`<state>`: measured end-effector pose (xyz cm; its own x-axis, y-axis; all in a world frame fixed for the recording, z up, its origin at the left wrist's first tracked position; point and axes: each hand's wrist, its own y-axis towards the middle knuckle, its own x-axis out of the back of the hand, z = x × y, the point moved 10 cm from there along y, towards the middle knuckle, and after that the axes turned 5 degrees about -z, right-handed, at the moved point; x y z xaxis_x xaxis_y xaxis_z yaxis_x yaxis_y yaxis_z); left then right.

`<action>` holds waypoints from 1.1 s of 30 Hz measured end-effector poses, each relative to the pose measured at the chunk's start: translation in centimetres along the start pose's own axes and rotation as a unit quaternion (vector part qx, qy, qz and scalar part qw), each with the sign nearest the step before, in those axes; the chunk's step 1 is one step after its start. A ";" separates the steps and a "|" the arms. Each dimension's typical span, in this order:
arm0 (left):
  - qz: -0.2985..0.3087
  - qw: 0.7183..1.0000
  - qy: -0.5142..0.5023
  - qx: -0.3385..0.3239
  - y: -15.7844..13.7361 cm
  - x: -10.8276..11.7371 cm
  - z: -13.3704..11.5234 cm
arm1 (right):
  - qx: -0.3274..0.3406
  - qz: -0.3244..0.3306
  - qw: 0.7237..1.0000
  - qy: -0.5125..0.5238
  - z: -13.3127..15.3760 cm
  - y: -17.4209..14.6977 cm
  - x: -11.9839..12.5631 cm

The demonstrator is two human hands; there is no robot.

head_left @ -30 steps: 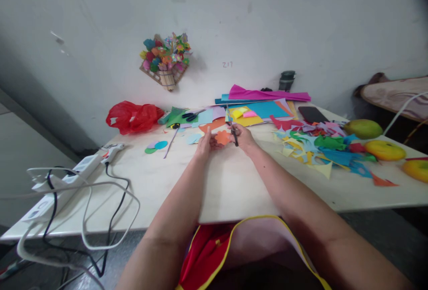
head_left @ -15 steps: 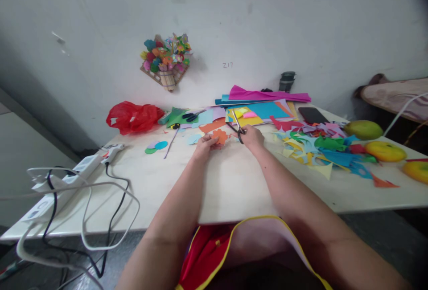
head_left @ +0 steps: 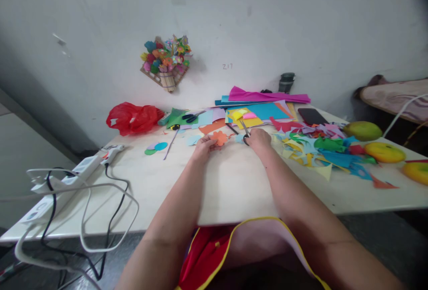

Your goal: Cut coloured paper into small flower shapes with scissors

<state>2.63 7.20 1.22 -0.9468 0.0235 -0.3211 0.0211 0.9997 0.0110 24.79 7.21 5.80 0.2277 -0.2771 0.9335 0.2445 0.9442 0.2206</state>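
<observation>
An orange paper flower (head_left: 220, 138) with rounded petals is pinched by its left edge in my left hand (head_left: 204, 146). Over to the right, my right hand (head_left: 260, 140) is closed on the dark handles of a pair of scissors (head_left: 245, 128), whose blades point up and away toward the yellow paper. A gap separates the scissors from the flower. Behind the flower lies a larger piece of orange paper (head_left: 212, 126). A dark pen-like stick (head_left: 232, 128) rests just beyond it. Small light blue pieces lie close to both hands.
Colourful paper scraps (head_left: 329, 149) are heaped on the right, beside several yellow-green fruits (head_left: 384, 152) and a phone (head_left: 312, 116). Coloured sheets (head_left: 267, 110) lie at the back. Paper circles (head_left: 161, 146), a red plastic bag (head_left: 133, 118), and a power strip (head_left: 63, 187) with cables occupy the left.
My right hand has moved a little to the right with the scissors, away from the flower. The flower now shows more fully in my left hand, which has hardly moved.
</observation>
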 end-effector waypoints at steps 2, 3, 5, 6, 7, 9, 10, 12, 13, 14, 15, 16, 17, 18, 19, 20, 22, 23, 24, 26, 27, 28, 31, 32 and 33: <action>0.001 1.000 -0.003 -0.011 0.0 0.1 -0.1 | -0.001 -0.001 1.000 -0.003 0.0 0.0 0.1; 0.002 1.000 -0.004 -0.016 0.1 0.1 -0.2 | -0.001 0.001 1.000 -0.004 0.0 0.1 0.0; 0.005 1.000 -0.004 -0.025 0.2 0.2 -0.2 | -0.004 0.011 1.000 -0.007 -0.1 0.0 -0.1; 0.008 1.000 -0.005 -0.028 0.2 0.2 -0.2 | -0.006 0.017 1.000 -0.010 -0.1 0.0 -0.1; 0.010 0.999 -0.006 -0.030 0.3 0.2 -0.2 | -0.008 0.021 1.000 -0.016 -0.1 -0.1 -0.2; 0.010 0.999 -0.010 -0.031 0.5 0.3 -0.1 | -0.010 0.022 0.999 -0.027 -0.1 -0.2 -0.1; 0.008 0.999 -0.011 -0.030 0.5 0.4 0.0 | -0.010 0.021 0.999 -0.032 -0.1 -0.2 0.0; -0.002 1.000 -0.009 -0.025 0.6 0.7 0.1 | -0.008 0.023 0.999 -0.043 0.0 -0.4 0.0; -0.009 1.000 -0.010 -0.022 0.7 0.8 0.1 | -0.005 0.025 0.999 -0.047 0.0 -0.4 -0.1; -0.017 1.000 -0.012 -0.020 0.7 1.0 0.2 | -0.003 0.027 0.998 -0.050 0.0 -0.4 -0.1; -0.024 0.999 -0.015 -0.017 0.7 1.1 0.2 | -0.002 0.026 0.998 -0.052 -0.1 -0.4 -0.2; -0.032 0.999 -0.019 -0.015 0.7 1.3 0.2 | -0.003 0.024 0.998 -0.052 -0.2 -0.3 -0.2; -0.037 0.999 -0.020 -0.014 0.7 1.3 0.2 | -0.005 0.021 0.998 -0.051 -0.3 -0.2 -0.1; -0.042 0.999 -0.019 -0.012 0.7 1.4 0.2 | -0.008 0.020 0.999 -0.047 -0.5 -0.1 -0.1; -0.045 0.999 -0.016 -0.012 0.6 1.4 0.1 | -0.012 0.020 0.999 -0.042 -0.7 0.0 -0.2; -0.046 0.999 -0.013 -0.013 0.6 1.4 0.1 | -0.017 0.024 0.999 -0.037 -0.9 0.0 -0.2; -0.047 0.999 -0.011 -0.017 0.5 1.2 -0.1 | -0.027 0.040 0.998 -0.030 -1.3 0.1 -0.5; -0.047 0.999 -0.011 -0.018 0.4 1.2 -0.2 | -0.029 0.047 0.998 -0.028 -1.4 0.1 -0.6; -0.048 0.999 -0.012 -0.020 0.4 1.2 -0.3 | -0.030 0.053 0.998 -0.028 -1.5 0.2 -0.7; -0.047 0.999 -0.011 -0.021 0.3 1.1 -0.4 | -0.028 0.058 0.997 -0.032 -1.6 0.2 -0.8; -0.047 0.999 -0.011 -0.021 0.3 1.0 -0.4 | -0.026 0.059 0.997 -0.035 -1.6 0.2 -0.8; -0.045 0.999 -0.011 -0.021 0.3 1.0 -0.4 | -0.023 0.060 0.997 -0.036 -1.7 0.2 -0.9; -0.044 0.999 -0.010 -0.020 0.3 1.0 -0.4 | -0.013 0.060 0.998 -0.034 -1.7 0.3 -1.1; -0.045 0.999 -0.009 -0.018 0.3 1.0 -0.4 | -0.011 0.064 0.997 -0.031 -1.7 0.3 -1.2; -0.045 0.999 -0.007 -0.017 0.3 1.0 -0.4 | -0.009 0.072 0.997 -0.027 -1.7 0.3 -1.3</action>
<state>1.57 7.54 1.26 -0.9397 -0.0662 -0.3355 -0.0749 0.9971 0.0129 26.15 7.60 4.14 0.2101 -0.1274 0.9693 0.2297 0.9701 0.0777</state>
